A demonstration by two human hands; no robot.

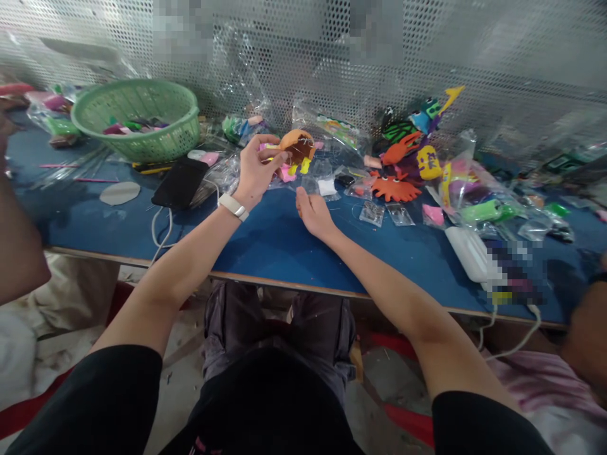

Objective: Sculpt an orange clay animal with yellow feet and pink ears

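Note:
My left hand [258, 165], with a pale band [232, 206] on its wrist, grips a rounded orange piece [294, 137] with a dark brown hollow side, raised a little above the table. Pale strands cross its hollow. Small yellow [303, 166] and pink bits show just below it. Lower and to the right, my right hand [315, 213] is closed, thumb against the curled fingers; whatever it pinches, if anything, is too small to make out. An orange crab-shaped piece [394, 188] lies on the blue table [279, 246] to the right.
A green basket [137, 145] of coloured pieces stands at the back left, near a black pouch [180, 182] and cable. Small clear packets [372, 213], bagged colourful pieces [474, 183] and a white device [469, 254] lie rightward. Other people's arms [19, 221] show at both sides.

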